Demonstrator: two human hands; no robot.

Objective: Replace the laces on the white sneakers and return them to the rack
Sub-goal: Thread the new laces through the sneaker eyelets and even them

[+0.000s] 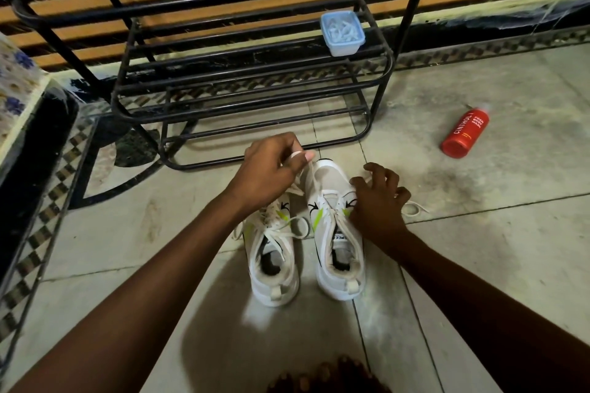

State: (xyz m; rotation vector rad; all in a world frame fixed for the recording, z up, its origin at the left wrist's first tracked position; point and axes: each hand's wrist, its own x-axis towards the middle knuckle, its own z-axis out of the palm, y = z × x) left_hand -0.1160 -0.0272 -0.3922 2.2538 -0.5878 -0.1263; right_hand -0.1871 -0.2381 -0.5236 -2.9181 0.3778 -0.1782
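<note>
Grip left: left hand (271, 169) pinches lace (299, 180), just beyond left sneaker (274, 265).
Grip right: right hand (380, 201) curls round lace tail (412, 209), against right sneaker (332, 201).
Writing: red bottle (466, 132), "CINTHOL".

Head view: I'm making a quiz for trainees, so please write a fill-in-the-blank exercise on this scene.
The left hand pinches a white ____ above the sneakers. The red bottle lies on the ____. The blue container sits on the black ____.
Missing: lace; floor; rack.
</note>
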